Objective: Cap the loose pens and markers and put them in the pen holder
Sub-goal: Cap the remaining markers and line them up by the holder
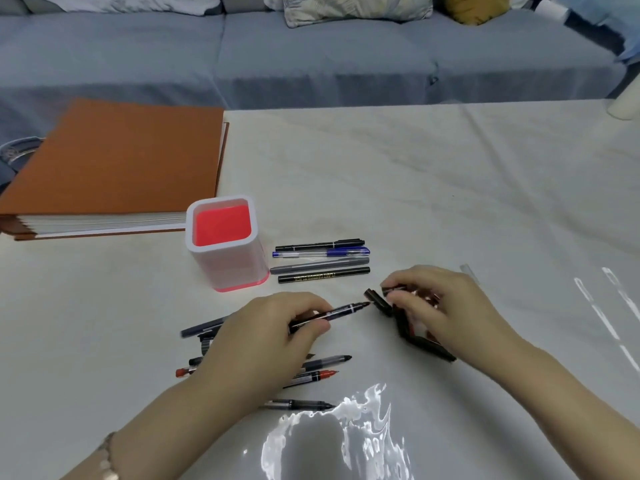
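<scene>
My left hand (270, 334) grips an uncapped black marker (341, 311), tip pointing right. My right hand (440, 306) pinches a dark cap (379, 302) right at that tip; several more dark caps (426, 344) lie under and beside this hand. The white pen holder (227, 244) with a red inside stands upright and empty, up and left of my hands. Several capped pens (322, 260) lie in a row to its right. Several uncapped pens (318, 368) lie beneath my left hand, partly hidden by it.
A thick orange-covered book (114, 161) lies at the table's left, behind the holder. A blue sofa (311, 57) runs along the far edge. Glare patches (332, 434) shine on the table's covering near me. A pale cylinder (627, 105) stands at the far right corner.
</scene>
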Tool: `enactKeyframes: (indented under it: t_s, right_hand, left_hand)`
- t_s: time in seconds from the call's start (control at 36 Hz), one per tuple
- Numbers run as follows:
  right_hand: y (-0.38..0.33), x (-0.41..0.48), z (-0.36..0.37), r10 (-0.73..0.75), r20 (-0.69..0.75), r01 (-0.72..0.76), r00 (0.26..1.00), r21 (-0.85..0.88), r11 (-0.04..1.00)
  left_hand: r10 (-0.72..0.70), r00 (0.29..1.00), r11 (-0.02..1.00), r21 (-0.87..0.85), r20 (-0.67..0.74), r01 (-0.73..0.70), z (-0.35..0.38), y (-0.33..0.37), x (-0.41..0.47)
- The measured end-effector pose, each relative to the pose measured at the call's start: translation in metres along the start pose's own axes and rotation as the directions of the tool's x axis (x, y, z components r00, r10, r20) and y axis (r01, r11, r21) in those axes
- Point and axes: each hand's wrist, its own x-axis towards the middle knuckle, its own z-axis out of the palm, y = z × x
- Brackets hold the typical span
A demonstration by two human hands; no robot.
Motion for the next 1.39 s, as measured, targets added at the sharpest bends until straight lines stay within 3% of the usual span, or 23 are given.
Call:
enactKeyframes:
  t_s: [0.17,0.31,0.44,0.56,0.89,0.97,1.11,1.22,1.28,1.39]
  right_hand:
    - [0.050,0.022,-0.014,0.212,-0.056,-0.219,0.976,-0.274,0.936]
    - [0.059,0.016,-0.020,0.257,-0.032,-0.255,0.966,-0.290,0.922]
    - [0.066,0.001,-0.031,0.345,-0.135,-0.371,0.929,-0.336,0.866]
    - [0.070,-0.003,-0.022,0.445,-0.088,-0.445,0.891,-0.359,0.821]
    - [0.062,0.013,-0.010,0.513,-0.118,-0.513,0.850,-0.401,0.759]
    - [0.058,0.009,-0.017,0.461,-0.180,-0.495,0.869,-0.268,0.827]
    - [0.028,0.001,-0.023,0.362,-0.154,-0.336,0.919,0.170,0.926]
    - [0.001,-0.010,-0.016,0.415,-0.097,-0.283,0.905,0.591,0.755]
    - [-0.007,-0.013,-0.011,0.453,-0.052,-0.316,0.890,0.646,0.695]
    - [-0.016,-0.015,-0.002,0.477,-0.044,-0.335,0.878,0.657,0.676]
  left_hand:
    - [-0.089,0.995,0.996,0.002,-0.043,0.089,0.006,-0.008,0.004]
    - [-0.112,0.993,0.993,-0.027,-0.043,0.111,0.011,-0.010,0.009]
    - [-0.146,0.988,0.983,-0.116,-0.052,0.139,0.015,-0.007,0.014]
    - [-0.160,0.985,0.974,-0.172,-0.058,0.148,0.020,-0.005,0.015]
    - [-0.171,0.984,0.950,-0.271,-0.046,0.153,0.018,-0.005,0.009]
    - [-0.167,0.985,0.950,-0.274,-0.047,0.148,0.019,-0.005,0.008]
    - [-0.150,0.987,0.951,-0.281,-0.052,0.130,0.020,-0.001,0.007]
    - [-0.116,0.991,0.953,-0.290,-0.068,0.091,0.019,0.003,0.005]
    - [-0.111,0.991,0.951,-0.296,-0.070,0.086,0.018,0.005,0.005]
    - [-0.108,0.992,0.945,-0.316,-0.064,0.083,0.015,0.007,0.003]
